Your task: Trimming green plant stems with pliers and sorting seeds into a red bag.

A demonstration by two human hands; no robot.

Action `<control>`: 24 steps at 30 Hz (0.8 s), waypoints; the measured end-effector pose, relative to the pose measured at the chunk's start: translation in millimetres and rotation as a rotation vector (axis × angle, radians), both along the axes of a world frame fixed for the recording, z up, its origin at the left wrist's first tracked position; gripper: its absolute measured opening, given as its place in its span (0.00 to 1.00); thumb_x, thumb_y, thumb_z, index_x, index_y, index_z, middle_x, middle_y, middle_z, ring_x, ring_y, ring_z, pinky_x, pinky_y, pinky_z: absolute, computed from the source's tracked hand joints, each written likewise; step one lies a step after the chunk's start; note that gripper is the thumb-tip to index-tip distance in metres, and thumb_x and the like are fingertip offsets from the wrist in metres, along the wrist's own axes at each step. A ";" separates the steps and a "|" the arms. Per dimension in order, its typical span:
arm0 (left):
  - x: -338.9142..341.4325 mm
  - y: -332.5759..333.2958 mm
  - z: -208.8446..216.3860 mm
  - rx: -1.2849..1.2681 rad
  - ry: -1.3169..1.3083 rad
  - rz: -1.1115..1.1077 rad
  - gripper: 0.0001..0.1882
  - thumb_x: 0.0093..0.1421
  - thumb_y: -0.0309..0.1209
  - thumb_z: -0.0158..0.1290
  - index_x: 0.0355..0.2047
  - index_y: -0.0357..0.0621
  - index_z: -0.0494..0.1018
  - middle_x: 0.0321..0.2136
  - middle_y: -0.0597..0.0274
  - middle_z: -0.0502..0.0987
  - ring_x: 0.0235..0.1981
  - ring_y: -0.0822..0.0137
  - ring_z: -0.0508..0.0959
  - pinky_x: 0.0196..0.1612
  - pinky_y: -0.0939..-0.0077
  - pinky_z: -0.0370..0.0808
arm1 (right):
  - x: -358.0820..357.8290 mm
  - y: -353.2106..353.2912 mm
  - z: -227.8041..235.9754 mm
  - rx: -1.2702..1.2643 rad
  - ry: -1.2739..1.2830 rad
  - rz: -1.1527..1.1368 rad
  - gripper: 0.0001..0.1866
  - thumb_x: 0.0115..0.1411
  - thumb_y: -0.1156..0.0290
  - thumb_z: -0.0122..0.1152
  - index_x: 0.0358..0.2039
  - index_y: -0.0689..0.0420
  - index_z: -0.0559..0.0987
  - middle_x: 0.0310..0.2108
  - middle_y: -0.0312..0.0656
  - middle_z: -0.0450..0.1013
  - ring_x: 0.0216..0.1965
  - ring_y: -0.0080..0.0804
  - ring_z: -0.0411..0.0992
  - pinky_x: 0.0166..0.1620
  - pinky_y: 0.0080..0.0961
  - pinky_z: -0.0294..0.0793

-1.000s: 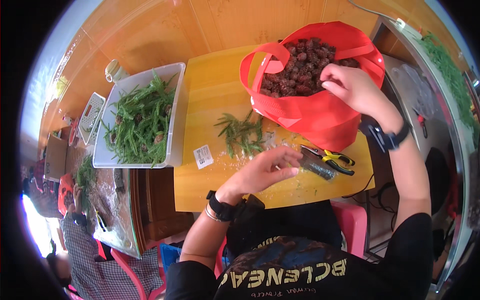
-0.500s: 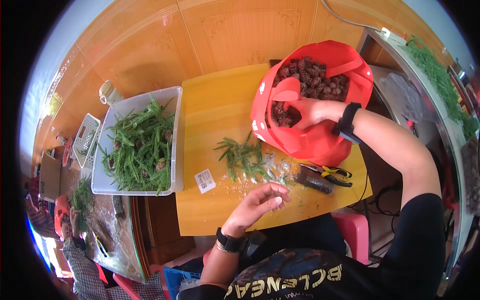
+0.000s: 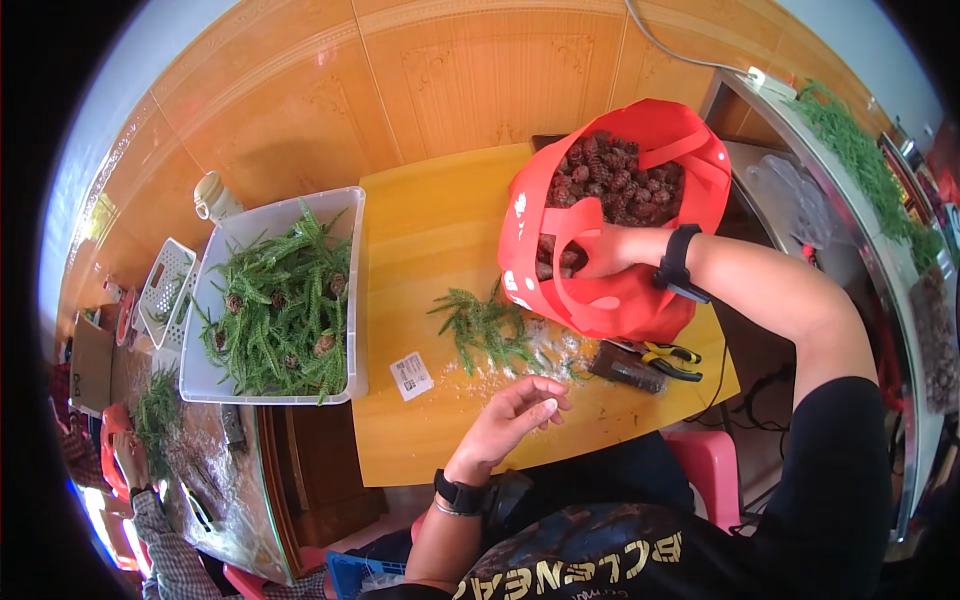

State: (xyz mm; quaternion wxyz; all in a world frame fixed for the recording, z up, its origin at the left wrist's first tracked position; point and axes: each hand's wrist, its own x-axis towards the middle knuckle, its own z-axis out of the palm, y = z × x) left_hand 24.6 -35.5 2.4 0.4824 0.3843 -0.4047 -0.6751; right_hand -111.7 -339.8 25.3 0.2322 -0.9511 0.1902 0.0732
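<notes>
Reaching into a red bag (image 3: 650, 318) in the upper right of the head view, the right hand (image 3: 610, 250) is sunk past the bag's handle strap; its fingers are hidden there, so whether its grip is wide, narrow or on something cannot be told. Dark brown pine cones (image 3: 612, 182) fill the bag, seen from the centre top toward the right of the frame. A black band (image 3: 678, 262) circles that wrist.

Lower, near the middle of the frame, the left hand (image 3: 513, 415) hovers above the near edge of the yellow counter (image 3: 430, 215), its grip loosely curled, with thumb and fingertips close together. Above it in the frame lie green sprigs (image 3: 480, 328) amid white crumbs (image 3: 552, 352); a white label (image 3: 410, 376) is to their left. To their right, yellow-and-black pliers (image 3: 670, 356) lie beside a dark block (image 3: 627, 367), just below the bag.

At centre left, a translucent bin (image 3: 357, 300) holds more greenery (image 3: 275, 320) dotted with cones. At the far lower left, another person's hand (image 3: 127, 460) is beside a second red bag (image 3: 112, 430).
</notes>
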 end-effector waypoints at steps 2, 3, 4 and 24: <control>1.5 -0.2 0.2 -0.003 -0.015 0.011 0.14 0.62 0.33 0.50 0.46 0.40 0.68 0.38 0.60 0.75 0.36 0.72 0.74 0.39 0.79 0.69 | 1.5 20.4 18.4 0.060 0.080 -0.070 0.51 0.40 0.45 0.68 0.61 0.51 0.55 0.54 0.61 0.60 0.55 0.56 0.61 0.57 0.38 0.60; 1.1 -0.3 0.6 -0.007 -0.032 0.011 0.14 0.62 0.33 0.50 0.46 0.40 0.68 0.37 0.61 0.75 0.36 0.72 0.74 0.39 0.79 0.69 | 1.5 30.1 29.1 0.120 0.159 -0.151 0.50 0.41 0.46 0.68 0.61 0.51 0.56 0.54 0.60 0.61 0.56 0.54 0.60 0.57 0.37 0.60; 1.1 0.5 0.4 -0.007 -0.030 0.012 0.14 0.62 0.33 0.50 0.46 0.40 0.68 0.37 0.61 0.75 0.36 0.72 0.74 0.39 0.79 0.69 | 1.8 29.9 27.9 0.120 0.161 -0.149 0.50 0.41 0.46 0.68 0.61 0.51 0.56 0.54 0.60 0.61 0.56 0.54 0.60 0.57 0.37 0.60; 19.1 1.4 -26.3 -0.001 0.044 0.195 0.10 0.62 0.30 0.49 0.42 0.40 0.69 0.32 0.63 0.72 0.32 0.72 0.71 0.35 0.78 0.70 | 47.4 0.2 -2.0 -0.321 -0.026 0.037 0.33 0.43 0.58 0.67 0.52 0.51 0.72 0.49 0.48 0.70 0.50 0.42 0.67 0.55 0.34 0.63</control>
